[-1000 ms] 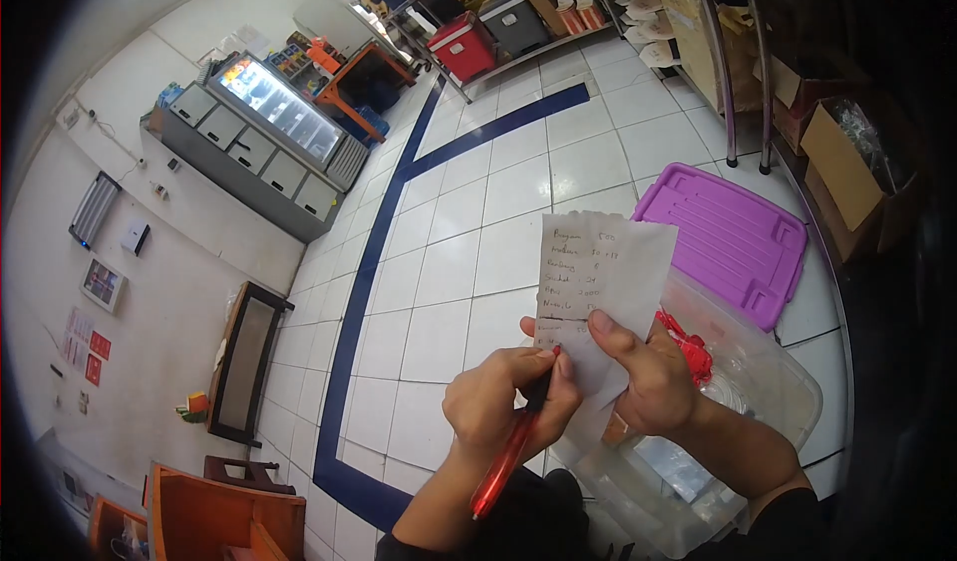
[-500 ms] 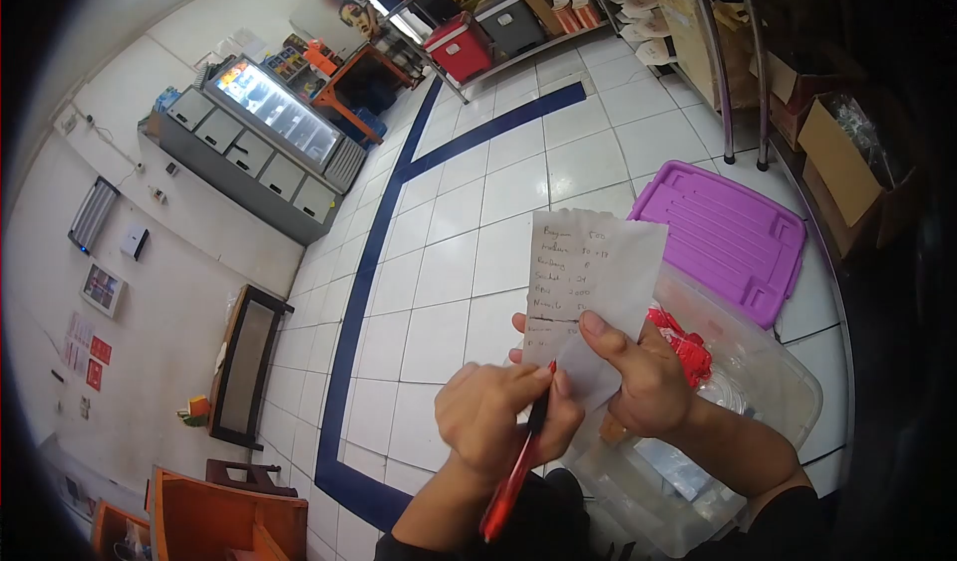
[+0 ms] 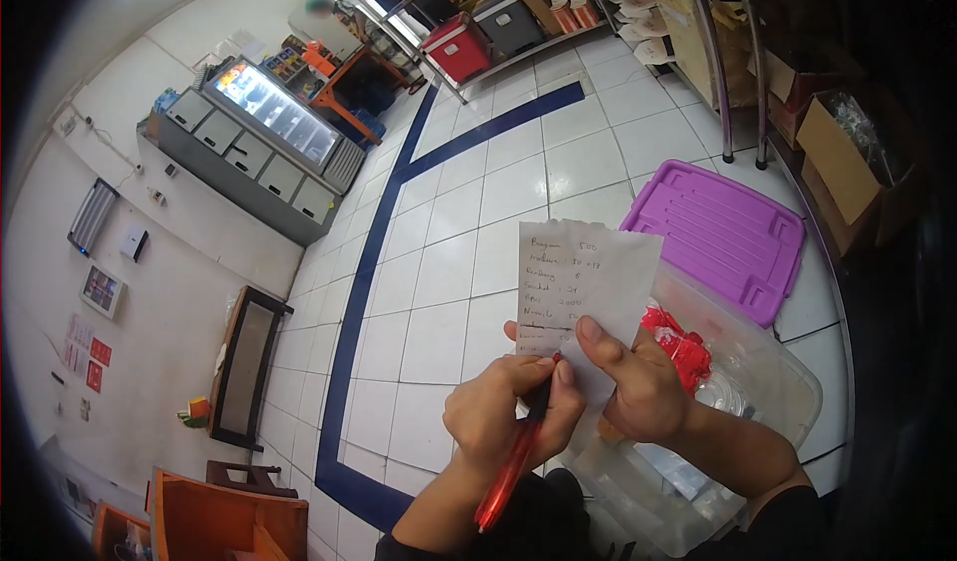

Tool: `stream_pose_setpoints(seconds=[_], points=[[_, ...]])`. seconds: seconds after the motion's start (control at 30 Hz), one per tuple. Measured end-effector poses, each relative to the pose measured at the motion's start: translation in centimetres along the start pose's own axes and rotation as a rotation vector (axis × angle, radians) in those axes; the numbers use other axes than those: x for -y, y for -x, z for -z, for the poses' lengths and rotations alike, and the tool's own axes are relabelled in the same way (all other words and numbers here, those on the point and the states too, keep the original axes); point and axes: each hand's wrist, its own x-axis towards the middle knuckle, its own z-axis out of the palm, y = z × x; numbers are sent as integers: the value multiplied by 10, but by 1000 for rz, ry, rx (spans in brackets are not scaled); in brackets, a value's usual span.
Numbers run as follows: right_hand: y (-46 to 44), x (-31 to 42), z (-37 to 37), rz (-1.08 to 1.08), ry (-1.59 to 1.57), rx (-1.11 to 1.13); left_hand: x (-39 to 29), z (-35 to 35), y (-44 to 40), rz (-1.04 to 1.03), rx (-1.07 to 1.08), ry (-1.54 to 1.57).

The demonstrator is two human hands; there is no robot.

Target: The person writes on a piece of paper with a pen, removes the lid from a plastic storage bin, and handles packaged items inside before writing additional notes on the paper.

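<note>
My left hand grips a red pen with a dark grip section. Its tip is at the lower part of a torn-edged paper sheet; I cannot tell whether it touches. Handwritten words and numbers run down the sheet in rows, with a dark crossed-out line near the bottom. My right hand pinches the paper, thumb in front and fingertips showing behind its left edge. Below the hands stands a clear plastic box holding a red plastic packet and transparent items.
A purple lid lies on the tiled floor behind the box. Metal shelving and an open cardboard box stand on the right. Orange wooden furniture is at lower left, a glass-door fridge farther back. A person stands in the background.
The paper has shifted slightly left and down with my right hand. The pen's back end has swung slightly left. The person in the background has changed posture.
</note>
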Motion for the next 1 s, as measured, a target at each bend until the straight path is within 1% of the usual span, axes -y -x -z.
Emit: stream_pose_setpoints(seconds=[0.13,0.3,0.33,0.4,0.53,0.6,0.73,0.8,0.83,0.87,0.9,0.93,0.97,1.0], points=[[0,-2,0,-2,25,4,-2,1,0,17,-9,-71],[-1,3,-2,7,35,25,3,1,1,-67,-8,-59],[-1,3,-2,7,35,24,3,2,1,-67,-7,-59],[-1,2,-2,18,17,14,1,3,1,-2,36,-44],[-1,-1,-1,10,2,10,0,2,1,2,26,-32],[-2,2,-4,43,-38,24,2,2,1,-51,7,-40],[-2,5,-3,27,-38,-2,3,2,1,-35,38,-24],[-2,18,-4,10,21,7,13,-1,9,-85,-143,63],[-4,18,2,-4,17,-24,9,-1,9,-36,-195,64],[-7,15,10,83,155,-110,12,-2,7,9,-308,149],[-6,18,15,140,260,-169,12,-3,6,117,-327,193],[-7,29,15,210,318,-189,15,-8,3,183,-328,149],[-8,36,16,244,337,-197,15,-10,-3,237,-250,235],[-9,40,18,263,336,-207,21,-6,-5,193,-67,129]])
